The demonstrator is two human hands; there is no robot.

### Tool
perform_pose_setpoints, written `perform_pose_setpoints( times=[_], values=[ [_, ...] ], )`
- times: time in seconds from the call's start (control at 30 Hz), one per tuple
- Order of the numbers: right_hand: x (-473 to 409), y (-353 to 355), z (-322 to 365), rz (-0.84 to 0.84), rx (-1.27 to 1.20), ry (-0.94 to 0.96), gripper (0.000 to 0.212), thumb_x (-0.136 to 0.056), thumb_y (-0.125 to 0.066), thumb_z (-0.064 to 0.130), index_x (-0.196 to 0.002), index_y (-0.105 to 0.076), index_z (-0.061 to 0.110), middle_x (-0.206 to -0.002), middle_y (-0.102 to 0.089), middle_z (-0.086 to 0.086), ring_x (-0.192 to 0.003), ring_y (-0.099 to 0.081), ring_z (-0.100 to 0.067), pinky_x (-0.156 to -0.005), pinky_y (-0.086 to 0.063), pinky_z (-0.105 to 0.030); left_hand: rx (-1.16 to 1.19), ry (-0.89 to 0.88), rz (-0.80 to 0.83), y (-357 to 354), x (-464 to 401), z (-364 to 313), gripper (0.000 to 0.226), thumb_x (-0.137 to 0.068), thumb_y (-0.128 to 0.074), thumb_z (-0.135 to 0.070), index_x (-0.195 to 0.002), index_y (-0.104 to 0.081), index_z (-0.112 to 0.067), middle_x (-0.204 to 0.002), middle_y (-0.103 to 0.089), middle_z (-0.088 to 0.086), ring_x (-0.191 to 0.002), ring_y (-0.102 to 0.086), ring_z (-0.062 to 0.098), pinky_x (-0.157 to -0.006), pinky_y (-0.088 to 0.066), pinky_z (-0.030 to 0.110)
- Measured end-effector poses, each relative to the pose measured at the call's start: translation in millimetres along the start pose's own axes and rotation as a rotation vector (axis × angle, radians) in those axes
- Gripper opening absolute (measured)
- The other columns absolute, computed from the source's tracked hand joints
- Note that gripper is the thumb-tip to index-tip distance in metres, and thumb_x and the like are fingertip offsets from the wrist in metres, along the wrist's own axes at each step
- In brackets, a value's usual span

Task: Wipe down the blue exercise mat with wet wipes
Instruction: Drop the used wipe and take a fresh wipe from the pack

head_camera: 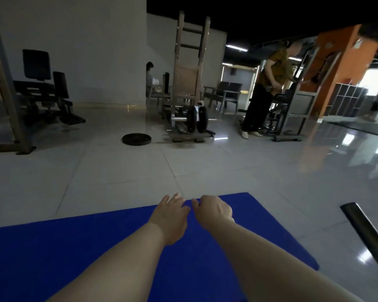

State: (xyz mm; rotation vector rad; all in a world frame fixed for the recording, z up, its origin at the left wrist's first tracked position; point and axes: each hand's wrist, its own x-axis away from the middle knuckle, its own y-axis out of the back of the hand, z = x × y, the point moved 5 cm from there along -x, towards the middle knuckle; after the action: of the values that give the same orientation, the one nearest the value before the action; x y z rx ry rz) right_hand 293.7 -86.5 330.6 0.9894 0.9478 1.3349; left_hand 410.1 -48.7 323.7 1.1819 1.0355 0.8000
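One blue exercise mat [74,253] lies flat on the tiled floor [118,175], filling the near ground from 6 to 9 o'clock, its far edge just under my hands. I judge it soft, light and bendy, likely to creep or ruck on the glossy tiles if I rub hard, so I'd pin it with a flat palm near the edge and wipe with the other. My left hand [170,214] reaches to the far edge with fingers stretched out and holding nothing. My right hand [214,211] sits just beside it with fingers curled under; I cannot tell whether it grips anything, and I see no wet wipe anywhere. At 3 o'clock a dark metal bar [367,234] slants across the floor near the mat's corner. Well apart at 12 o'clock stand a weight plate [136,139] and a loaded sled machine [189,83]; at 1 o'clock a person [264,92] works at another machine.
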Motion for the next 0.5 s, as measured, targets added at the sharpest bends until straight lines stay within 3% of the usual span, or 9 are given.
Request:
perform_pose_setpoints(
  times=[0.13,0.27,0.37,0.5],
  values=[
    [-18,-5,-55,-0.077,-0.080,-0.123,0.050,-0.101,-0.023,0.049,-0.067,-0.042,0.019,-0.066,-0.049,0.004,-0.053,-0.044,-0.011,-0.044,-0.029,-0.025,0.042,-0.069,0.064,-40,-27,-43,0.043,-0.102,-0.032,-0.025,-0.143,-0.036,-0.016,-0.157,-0.016,0.006,-0.146,-0.002,0.023,-0.119,-0.001,0.042],
    [-26,-49,-105,-0.072,-0.198,-0.334,0.049,-0.101,-0.024,0.048,-0.068,-0.046,0.020,-0.067,-0.052,0.005,-0.054,-0.047,-0.009,-0.045,-0.029,-0.026,0.113,-0.192,0.167,-108,-52,-78,0.040,-0.102,-0.030,-0.022,-0.140,-0.040,-0.016,-0.156,-0.018,0.006,-0.147,-0.001,0.021,-0.118,0.001,0.040],
    [-25,-91,-145,-0.068,-0.205,-0.454,0.047,-0.102,-0.023,0.047,-0.082,-0.055,0.019,-0.075,-0.056,0.005,-0.065,-0.053,-0.012,-0.055,-0.034,-0.028,0.145,-0.274,0.271,-162,-80,-101,0.039,-0.100,-0.036,-0.022,-0.138,-0.041,-0.018,-0.157,-0.018,0.006,-0.147,-0.001,0.021,-0.118,0.001,0.040],
    [-16,-134,-201,-0.025,-0.219,-0.618,0.049,-0.102,-0.024,0.046,-0.104,-0.062,0.014,-0.107,-0.065,-0.006,-0.097,-0.061,-0.025,-0.069,-0.037,-0.032,0.141,-0.406,0.390,-223,-108,-140,0.044,-0.098,-0.036,-0.022,-0.141,-0.040,-0.018,-0.156,-0.021,0.007,-0.146,-0.006,0.022,-0.118,-0.003,0.043]
  ],
)
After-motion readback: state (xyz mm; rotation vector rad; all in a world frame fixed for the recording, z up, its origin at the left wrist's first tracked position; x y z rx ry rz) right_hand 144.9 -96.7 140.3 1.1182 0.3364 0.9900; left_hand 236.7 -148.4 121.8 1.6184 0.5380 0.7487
